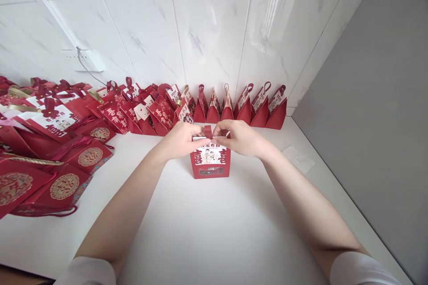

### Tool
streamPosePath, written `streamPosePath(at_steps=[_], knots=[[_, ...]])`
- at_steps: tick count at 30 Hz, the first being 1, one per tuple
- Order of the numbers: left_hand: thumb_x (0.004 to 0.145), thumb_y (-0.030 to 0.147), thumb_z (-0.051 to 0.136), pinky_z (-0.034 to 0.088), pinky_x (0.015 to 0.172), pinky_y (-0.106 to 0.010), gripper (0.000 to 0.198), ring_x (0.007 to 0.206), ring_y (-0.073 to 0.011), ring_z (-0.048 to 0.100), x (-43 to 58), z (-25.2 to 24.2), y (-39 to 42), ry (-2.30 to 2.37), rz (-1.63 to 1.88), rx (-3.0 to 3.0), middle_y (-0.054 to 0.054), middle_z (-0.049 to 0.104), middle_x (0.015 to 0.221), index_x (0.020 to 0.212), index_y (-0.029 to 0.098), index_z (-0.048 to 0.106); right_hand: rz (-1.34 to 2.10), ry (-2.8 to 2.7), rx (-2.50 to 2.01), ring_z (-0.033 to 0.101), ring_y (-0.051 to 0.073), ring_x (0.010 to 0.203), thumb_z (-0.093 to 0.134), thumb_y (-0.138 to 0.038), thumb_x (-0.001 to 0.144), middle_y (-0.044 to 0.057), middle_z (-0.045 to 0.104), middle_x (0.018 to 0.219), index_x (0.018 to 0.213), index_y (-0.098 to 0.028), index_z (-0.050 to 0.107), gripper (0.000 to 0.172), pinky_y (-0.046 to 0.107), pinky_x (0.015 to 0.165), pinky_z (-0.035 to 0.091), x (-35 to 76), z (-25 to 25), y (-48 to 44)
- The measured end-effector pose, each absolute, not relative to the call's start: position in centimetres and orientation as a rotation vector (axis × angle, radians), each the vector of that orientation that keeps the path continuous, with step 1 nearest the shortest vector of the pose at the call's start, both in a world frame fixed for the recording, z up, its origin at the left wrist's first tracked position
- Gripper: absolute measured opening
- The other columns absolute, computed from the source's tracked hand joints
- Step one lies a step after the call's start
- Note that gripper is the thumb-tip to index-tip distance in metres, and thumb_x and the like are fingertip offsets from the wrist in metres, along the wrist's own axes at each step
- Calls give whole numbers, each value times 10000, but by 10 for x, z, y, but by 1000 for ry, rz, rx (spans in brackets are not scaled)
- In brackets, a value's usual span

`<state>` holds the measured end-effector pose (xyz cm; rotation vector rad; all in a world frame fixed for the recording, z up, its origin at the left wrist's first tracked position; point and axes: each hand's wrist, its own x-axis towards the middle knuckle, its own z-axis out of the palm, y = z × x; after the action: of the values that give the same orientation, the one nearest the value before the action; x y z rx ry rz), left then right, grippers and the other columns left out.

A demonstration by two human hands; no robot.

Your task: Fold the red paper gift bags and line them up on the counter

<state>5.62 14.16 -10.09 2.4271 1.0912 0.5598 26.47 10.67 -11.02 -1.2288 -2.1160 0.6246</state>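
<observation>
A small red box (211,171) with a white printed panel and a little window in its front stands upright on the white table (214,231). My left hand (183,140) pinches the top edge of the box on its left side. On the right side of the same edge, my right hand (239,138) has thumb and fingers closed. Between the two hands a red ribbon loop (208,132) sticks up from the top. Both thumbs rest against the front of the top edge, near the middle.
Several red boxes (277,109) with ribbon loops line the tiled wall. More red boxes (65,187) are piled at the left. A thin clear sheet (298,159) lies to the right. A grey panel (374,98) bounds the table's right side.
</observation>
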Motion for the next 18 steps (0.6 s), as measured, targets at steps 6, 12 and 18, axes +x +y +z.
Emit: streamPosePath(at_steps=[6, 12, 18], knots=[[807, 351, 615, 240, 446, -217, 253, 482, -73, 369, 58, -101, 143, 1063, 566, 2519, 27, 505, 520, 697, 130, 671, 517, -2180, -1134, 610, 141, 742, 550, -137, 822, 5, 665, 808, 759, -184, 567, 81, 254, 613, 406, 263, -110, 106], [839, 327, 585, 232, 436, -211, 240, 481, -62, 355, 54, -99, 146, 943, 512, 2464, 33, 482, 543, 701, 140, 643, 532, -2230, -1076, 620, 155, 782, 530, -119, 833, 19, 678, 854, 822, -186, 598, 96, 261, 633, 414, 268, -108, 108], [831, 304, 570, 235, 415, -203, 275, 471, -59, 373, 53, -92, 140, 1016, 434, 2410, 33, 489, 538, 613, 140, 537, 607, -2211, -1094, 640, 168, 789, 564, -148, 813, 29, 693, 864, 825, -185, 619, 68, 262, 634, 439, 271, -106, 107]])
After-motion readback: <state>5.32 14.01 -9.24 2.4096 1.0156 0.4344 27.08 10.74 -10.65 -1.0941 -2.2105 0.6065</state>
